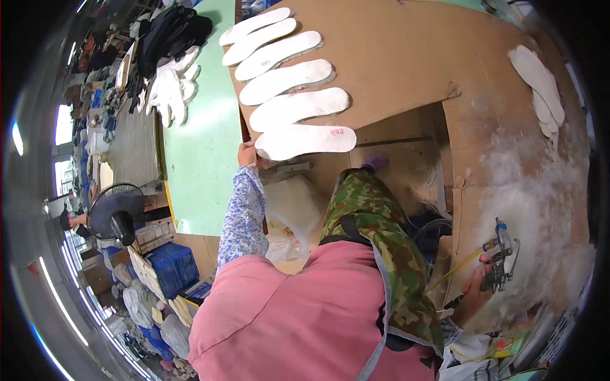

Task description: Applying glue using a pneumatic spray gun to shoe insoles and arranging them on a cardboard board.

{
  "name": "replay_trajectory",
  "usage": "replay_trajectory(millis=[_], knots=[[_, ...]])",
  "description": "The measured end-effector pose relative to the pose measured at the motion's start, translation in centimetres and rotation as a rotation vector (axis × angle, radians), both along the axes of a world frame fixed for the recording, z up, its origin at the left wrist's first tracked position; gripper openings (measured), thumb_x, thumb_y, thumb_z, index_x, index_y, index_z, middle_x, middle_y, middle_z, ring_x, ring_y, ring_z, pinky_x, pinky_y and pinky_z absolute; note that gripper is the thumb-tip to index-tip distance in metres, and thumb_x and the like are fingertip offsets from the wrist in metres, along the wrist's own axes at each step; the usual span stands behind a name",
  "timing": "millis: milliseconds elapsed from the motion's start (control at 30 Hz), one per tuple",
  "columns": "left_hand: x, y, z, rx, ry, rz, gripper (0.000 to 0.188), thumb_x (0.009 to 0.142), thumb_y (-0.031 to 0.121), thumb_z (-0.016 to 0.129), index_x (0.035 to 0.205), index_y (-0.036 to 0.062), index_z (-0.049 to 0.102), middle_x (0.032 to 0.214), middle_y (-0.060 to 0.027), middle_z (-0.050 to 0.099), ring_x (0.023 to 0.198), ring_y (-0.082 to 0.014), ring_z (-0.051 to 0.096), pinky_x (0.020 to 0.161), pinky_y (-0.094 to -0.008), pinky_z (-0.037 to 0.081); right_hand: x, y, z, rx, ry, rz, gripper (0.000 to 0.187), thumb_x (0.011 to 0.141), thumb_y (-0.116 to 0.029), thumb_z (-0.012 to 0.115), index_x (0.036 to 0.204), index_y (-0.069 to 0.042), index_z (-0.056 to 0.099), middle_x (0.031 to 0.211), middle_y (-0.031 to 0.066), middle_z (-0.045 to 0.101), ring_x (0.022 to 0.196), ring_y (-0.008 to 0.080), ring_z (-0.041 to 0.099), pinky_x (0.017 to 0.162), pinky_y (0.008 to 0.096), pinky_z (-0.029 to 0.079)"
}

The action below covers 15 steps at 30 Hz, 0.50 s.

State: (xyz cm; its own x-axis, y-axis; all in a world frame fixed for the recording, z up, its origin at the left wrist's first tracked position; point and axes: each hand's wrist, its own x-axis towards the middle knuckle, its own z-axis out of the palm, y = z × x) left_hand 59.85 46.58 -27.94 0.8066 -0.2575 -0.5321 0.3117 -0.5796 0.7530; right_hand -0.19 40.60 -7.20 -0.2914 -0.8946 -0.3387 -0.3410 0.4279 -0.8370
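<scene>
My left hand (248, 155) pinches the heel-side or toe-side end of the nearest white insole (305, 141); which end I cannot tell. That insole lies at the front of a fanned row of several white insoles (286, 79) on the brown cardboard, and its near edge reaches past the cardboard's edge. Off to the right, my right hand (478, 289) is wrapped around a metal spray gun (503, 254), held over the whitened cardboard. A yellow hose (459, 265) runs to the gun.
More white insoles (540, 92) lie stacked at the far right. White gloves (170, 92) and black cloth (175, 38) sit on the green tabletop (203, 159). A cut-out in the cardboard (394, 57) opens before me. A fan (117, 213) and a blue crate (171, 270) stand left.
</scene>
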Motion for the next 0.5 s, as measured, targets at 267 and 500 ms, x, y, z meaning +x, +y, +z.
replay_trajectory(millis=[267,500], knots=[[4.0,0.3,-2.2,0.008,-0.340,0.148,0.012,0.070,0.003,0.048,0.078,0.0058,0.056,0.067,-0.0105,0.058,0.052,-0.0191,0.055,0.043,-0.0320,0.045,4.1,-3.4,0.3,-0.046,-0.059,0.086,0.036,0.089,-0.009,0.047,0.122,0.006,0.046,0.109,0.0018,0.058,0.046,0.0015,0.032,0.043,0.0193,0.029],[2.7,0.7,0.4,0.196,-0.372,0.015,0.029,0.078,0.006,0.044,0.102,0.0039,0.059,0.083,-0.0241,0.061,0.082,-0.0328,0.060,0.078,-0.0376,0.045,5.1,-3.8,0.8,-0.042,-0.084,0.104,0.035,0.089,-0.008,0.048,0.120,0.006,0.045,0.112,0.0041,0.060,0.047,0.0021,0.033,0.043,0.0181,0.027]])
